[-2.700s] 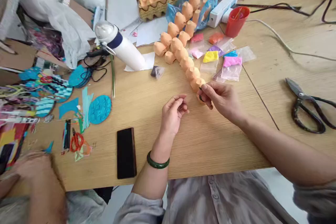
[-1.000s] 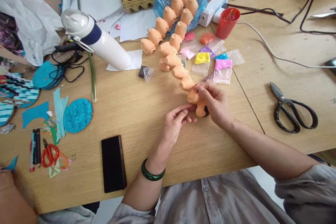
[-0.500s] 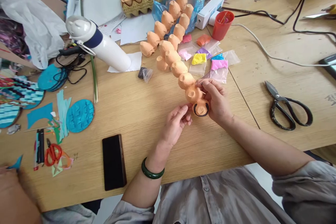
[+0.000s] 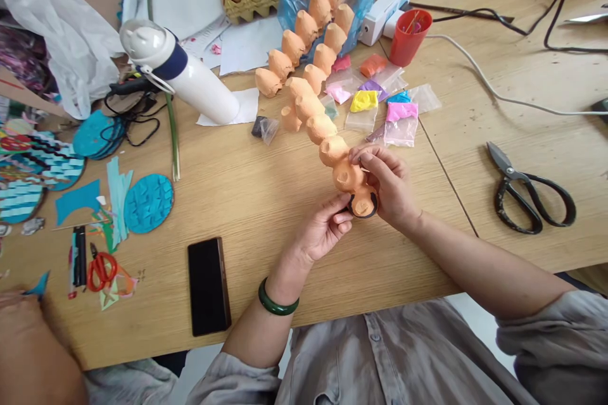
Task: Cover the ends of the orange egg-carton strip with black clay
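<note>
A strip of orange egg-carton cups (image 4: 334, 150) slants across the table toward me, its joined cups domed side up. Black trim, perhaps clay, runs around the rim of the nearest cup (image 4: 363, 204). My left hand (image 4: 323, 228) has its thumb and forefinger pinched on that rim at the left. On the right, my right hand (image 4: 392, 183) grips the strip near the last two cups, its thumb and forefinger pressed together. Part of the near cup's right side is hidden behind the right fingers. Beyond lie two rows of loose-looking orange cups (image 4: 293, 45).
Bags of coloured clay (image 4: 365, 101) lie past my right hand, by a red cup (image 4: 410, 38). Large scissors (image 4: 527, 183) rest at right, a phone (image 4: 208, 286) at left. A white bottle (image 4: 185, 79) stands farther back. Another person's arm (image 4: 33, 348) reaches in at lower left.
My left hand has moved right and slightly down, closing its fingertips on the black-trimmed rim. The near cup has tilted slightly. My right hand keeps its grip. The whole view has shifted a little.
</note>
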The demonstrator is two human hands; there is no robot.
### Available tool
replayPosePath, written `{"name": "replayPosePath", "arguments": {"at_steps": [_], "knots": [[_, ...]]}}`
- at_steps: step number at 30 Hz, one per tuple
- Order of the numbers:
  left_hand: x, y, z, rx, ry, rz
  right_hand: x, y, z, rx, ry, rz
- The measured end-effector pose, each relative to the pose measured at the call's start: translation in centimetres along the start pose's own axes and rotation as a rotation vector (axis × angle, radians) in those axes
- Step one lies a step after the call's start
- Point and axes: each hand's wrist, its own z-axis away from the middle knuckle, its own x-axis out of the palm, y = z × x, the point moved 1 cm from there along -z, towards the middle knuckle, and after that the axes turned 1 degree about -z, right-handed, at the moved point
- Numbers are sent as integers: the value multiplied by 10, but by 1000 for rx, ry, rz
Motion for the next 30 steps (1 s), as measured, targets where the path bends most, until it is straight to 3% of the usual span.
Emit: {"name": "replayPosePath", "arguments": {"at_steps": [6,12,19,30], "knots": [[-4,7,4,93,-6,-135,-6,1,-9,48,64,24],[-8,13,5,244,2,-289,-9,-3,-16,-27,88,4],[-9,15,3,620,91,-412,-4,-4,-6,-156,-50,168],[-13,15,4,741,153,-504,-5,4,-4,-499,-324,401]]}}
